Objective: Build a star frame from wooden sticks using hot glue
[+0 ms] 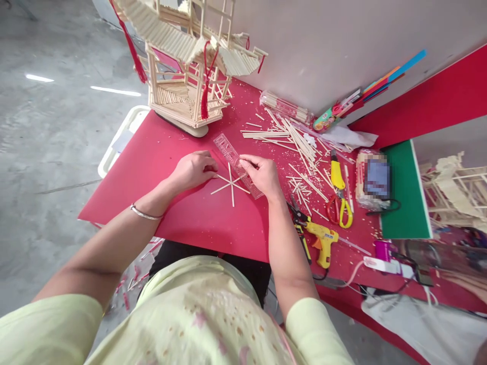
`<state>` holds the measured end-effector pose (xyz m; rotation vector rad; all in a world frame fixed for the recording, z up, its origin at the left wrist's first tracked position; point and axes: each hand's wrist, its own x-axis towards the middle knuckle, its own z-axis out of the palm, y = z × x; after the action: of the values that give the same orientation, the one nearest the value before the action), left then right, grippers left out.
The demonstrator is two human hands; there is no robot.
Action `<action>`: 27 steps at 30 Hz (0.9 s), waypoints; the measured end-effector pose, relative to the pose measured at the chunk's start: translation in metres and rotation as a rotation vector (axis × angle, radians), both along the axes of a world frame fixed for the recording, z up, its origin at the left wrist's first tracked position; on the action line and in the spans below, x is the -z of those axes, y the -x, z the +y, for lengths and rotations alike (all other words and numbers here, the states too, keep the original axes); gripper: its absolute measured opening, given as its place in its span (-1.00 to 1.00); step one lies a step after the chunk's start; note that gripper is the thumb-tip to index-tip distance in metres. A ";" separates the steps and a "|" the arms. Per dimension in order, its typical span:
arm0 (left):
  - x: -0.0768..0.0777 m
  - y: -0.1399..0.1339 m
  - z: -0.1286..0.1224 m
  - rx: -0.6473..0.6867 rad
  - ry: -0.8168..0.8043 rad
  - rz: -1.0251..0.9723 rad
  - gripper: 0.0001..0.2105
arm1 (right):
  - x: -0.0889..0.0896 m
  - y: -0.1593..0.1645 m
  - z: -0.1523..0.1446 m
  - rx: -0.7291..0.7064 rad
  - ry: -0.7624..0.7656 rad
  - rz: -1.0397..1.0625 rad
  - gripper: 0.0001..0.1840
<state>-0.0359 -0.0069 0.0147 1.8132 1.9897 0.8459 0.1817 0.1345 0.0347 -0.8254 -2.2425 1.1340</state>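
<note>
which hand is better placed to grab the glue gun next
Probably the right hand: the glue gun lies nearer it, though it touches the ruler. The left hand is farther, beyond the stick star.

The ruler (230,151) looks clear glossy plastic, the crossed sticks (231,183) matt pale wood.

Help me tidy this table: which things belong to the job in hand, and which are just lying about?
In the job, it seems:
- stick star, left hand at it
- ruler, right hand on it
- probably loose sticks

Apparently lying about, untouched:
- glue gun
- cutter
- pavilion model
</note>
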 end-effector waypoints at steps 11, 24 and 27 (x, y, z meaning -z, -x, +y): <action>-0.017 0.020 -0.006 -0.324 -0.118 -0.261 -0.42 | -0.010 0.014 -0.004 -0.201 0.043 -0.031 -0.81; -0.015 0.020 -0.001 -0.258 0.183 -0.603 -0.56 | 0.008 -0.067 -0.006 -0.029 -0.009 -0.043 -0.82; -0.012 0.022 0.000 -0.302 0.208 -0.619 -0.56 | 0.012 -0.066 -0.008 0.003 0.008 -0.026 -0.84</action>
<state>-0.0576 -0.0065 0.0269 0.9832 1.8568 1.0771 0.2478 0.1263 0.0222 -0.8506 -2.2583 1.1382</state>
